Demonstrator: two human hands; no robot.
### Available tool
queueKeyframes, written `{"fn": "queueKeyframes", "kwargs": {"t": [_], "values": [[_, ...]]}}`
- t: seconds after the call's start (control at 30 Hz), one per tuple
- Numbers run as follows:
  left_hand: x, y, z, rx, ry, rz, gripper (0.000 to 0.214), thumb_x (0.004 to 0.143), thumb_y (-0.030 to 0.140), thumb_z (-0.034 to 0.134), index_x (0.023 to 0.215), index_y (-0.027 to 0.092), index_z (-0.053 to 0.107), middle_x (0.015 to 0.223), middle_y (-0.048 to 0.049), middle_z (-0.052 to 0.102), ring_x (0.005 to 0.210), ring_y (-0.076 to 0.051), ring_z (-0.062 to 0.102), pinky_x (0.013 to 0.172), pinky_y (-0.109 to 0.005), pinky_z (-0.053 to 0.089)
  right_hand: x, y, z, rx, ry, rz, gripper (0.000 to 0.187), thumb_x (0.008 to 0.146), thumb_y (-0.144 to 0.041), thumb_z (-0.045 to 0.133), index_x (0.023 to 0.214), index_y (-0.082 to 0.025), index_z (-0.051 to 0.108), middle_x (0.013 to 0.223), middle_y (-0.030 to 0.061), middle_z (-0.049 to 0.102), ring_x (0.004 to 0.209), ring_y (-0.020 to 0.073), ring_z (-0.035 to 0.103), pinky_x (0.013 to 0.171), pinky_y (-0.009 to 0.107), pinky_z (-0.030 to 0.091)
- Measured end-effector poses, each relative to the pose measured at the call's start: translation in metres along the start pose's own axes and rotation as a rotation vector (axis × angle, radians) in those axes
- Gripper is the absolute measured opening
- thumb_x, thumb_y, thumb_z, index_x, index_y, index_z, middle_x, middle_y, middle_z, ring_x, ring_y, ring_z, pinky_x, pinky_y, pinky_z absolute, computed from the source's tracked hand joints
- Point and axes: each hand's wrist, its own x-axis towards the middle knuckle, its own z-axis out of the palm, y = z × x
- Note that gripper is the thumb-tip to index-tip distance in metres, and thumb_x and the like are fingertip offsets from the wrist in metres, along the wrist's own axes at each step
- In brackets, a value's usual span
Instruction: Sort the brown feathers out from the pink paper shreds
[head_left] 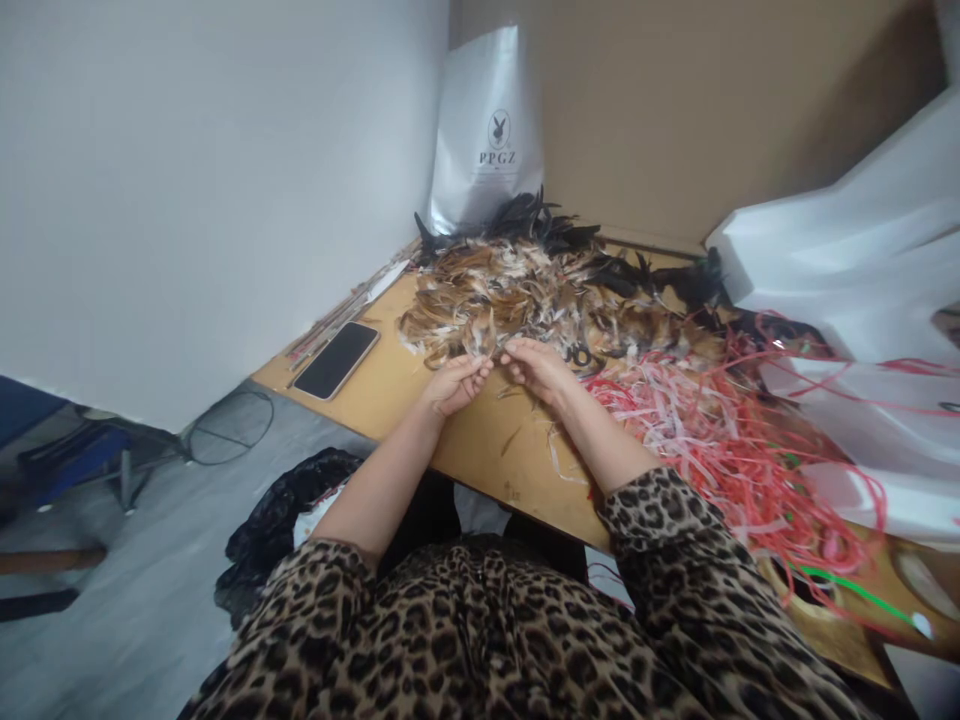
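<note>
My left hand point(454, 384) and my right hand point(534, 366) meet over the near edge of a heap of brown, white and black feathers point(525, 290) on a wooden table point(390, 385). Both hands have their fingers curled and pinched together around small pale feathers point(495, 352) at the heap's front. My forearms reach out from leopard-print sleeves.
A black phone point(337, 360) lies on the table to the left, beside some thin sticks point(345, 310). Red and pink plastic strips point(720, 440) sprawl to the right. A white bag point(487, 130) stands at the back, white plastic bags point(862, 270) at right, a black bag point(277, 520) on the floor.
</note>
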Motion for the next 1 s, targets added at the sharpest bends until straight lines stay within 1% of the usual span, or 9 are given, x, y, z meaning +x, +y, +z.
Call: {"fn": "queueKeyframes", "kwargs": {"t": [0.17,0.27,0.37,0.5,0.6,0.77,0.83,0.93,1.0], "values": [[-0.001,-0.001,0.000,-0.002,-0.051,-0.011,0.005,0.070,0.011,0.065,0.074,0.008,0.063,0.071,-0.0038,0.063,0.057,-0.003,0.055,0.053,-0.011,0.045,-0.003,-0.001,0.000,-0.049,-0.111,0.011,0.028,0.058,-0.034,0.073,0.071,-0.015,0.058,0.056,-0.0037,0.053,0.040,0.0025,0.034,0.038,0.018,0.017],[-0.001,-0.002,-0.002,0.029,-0.094,-0.024,0.009,0.069,0.012,0.066,0.077,0.007,0.064,0.071,-0.0037,0.063,0.057,-0.003,0.056,0.053,-0.011,0.045,-0.003,0.002,0.001,-0.058,-0.159,-0.009,0.027,0.060,-0.033,0.073,0.074,-0.015,0.059,0.059,-0.0029,0.054,0.041,0.0021,0.033,0.039,0.018,0.016],[0.000,-0.002,-0.003,0.060,-0.116,-0.040,0.011,0.069,0.012,0.066,0.079,0.008,0.064,0.071,-0.0036,0.064,0.057,-0.003,0.056,0.054,-0.011,0.045,-0.002,0.005,0.001,-0.060,-0.181,-0.028,0.026,0.059,-0.032,0.074,0.069,-0.015,0.057,0.059,-0.0017,0.056,0.042,0.0026,0.034,0.040,0.018,0.018],[0.001,-0.002,-0.002,0.088,-0.065,-0.030,0.012,0.070,0.015,0.066,0.080,0.009,0.064,0.073,-0.0041,0.066,0.058,-0.004,0.058,0.054,-0.012,0.045,-0.002,0.005,0.002,-0.094,-0.133,-0.083,0.027,0.059,-0.033,0.074,0.063,-0.015,0.054,0.051,-0.0037,0.051,0.041,0.0034,0.032,0.041,0.019,0.018],[0.001,-0.004,0.001,0.158,-0.012,0.016,0.018,0.069,0.019,0.068,0.084,0.009,0.064,0.079,-0.0060,0.068,0.062,-0.005,0.061,0.055,-0.013,0.045,-0.001,0.005,0.002,-0.166,-0.055,-0.133,0.026,0.060,-0.035,0.072,0.063,-0.016,0.055,0.046,-0.0058,0.046,0.040,0.0040,0.031,0.042,0.020,0.018],[0.001,-0.007,0.005,0.294,0.030,0.065,0.024,0.066,0.027,0.070,0.082,0.009,0.064,0.078,-0.0065,0.068,0.061,-0.006,0.061,0.054,-0.015,0.044,0.000,0.006,0.004,-0.381,0.119,-0.286,0.022,0.060,-0.034,0.068,0.064,-0.015,0.057,0.057,-0.0030,0.054,0.051,0.0068,0.042,0.051,0.022,0.032],[0.001,-0.008,0.007,0.312,0.042,0.075,0.025,0.065,0.028,0.071,0.080,0.009,0.064,0.077,-0.0063,0.068,0.060,-0.006,0.061,0.053,-0.015,0.043,0.001,0.007,0.005,-0.468,0.160,-0.324,0.020,0.061,-0.033,0.066,0.063,-0.015,0.057,0.058,-0.0028,0.054,0.052,0.0073,0.042,0.053,0.022,0.033],[0.001,-0.008,0.009,0.317,0.064,0.089,0.026,0.063,0.029,0.072,0.076,0.009,0.063,0.073,-0.0053,0.067,0.057,-0.006,0.060,0.051,-0.015,0.041,0.002,0.008,0.006,-0.550,0.189,-0.358,0.018,0.061,-0.032,0.063,0.062,-0.016,0.056,0.056,-0.0033,0.052,0.050,0.0077,0.039,0.051,0.023,0.031],[0.001,-0.008,0.009,0.310,0.075,0.094,0.025,0.062,0.028,0.073,0.074,0.009,0.063,0.069,-0.0036,0.066,0.054,-0.005,0.058,0.049,-0.015,0.040,0.002,0.008,0.007,-0.565,0.171,-0.369,0.018,0.062,-0.032,0.063,0.062,-0.016,0.055,0.056,-0.0032,0.052,0.050,0.0080,0.040,0.052,0.023,0.032]]}}
